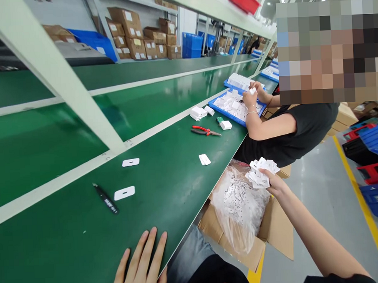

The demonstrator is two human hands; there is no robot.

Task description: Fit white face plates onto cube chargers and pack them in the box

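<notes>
While the left hand (139,266) lies palm-down on the worktop (166,188), its fingers straight and spread apart, the right hand (275,183) grips a bunch of white plates (259,174), which fan out beyond its curled fingers. Below and left of those fingers, an open carton (279,229) holds a clear plastic bag (243,236) of small white pieces (238,197); ahead of the left fingers lie two slotted plates (120,195) and a black pointed tool (106,199)

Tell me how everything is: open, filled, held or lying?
Right hand: grip closed on white pieces
Left hand: open, palm down on table
Cardboard box: open, flaps out
Plastic bag: loaded with small parts
Nearer blue tray: filled with white parts
Pliers: lying flat
Black tool: lying flat
</notes>
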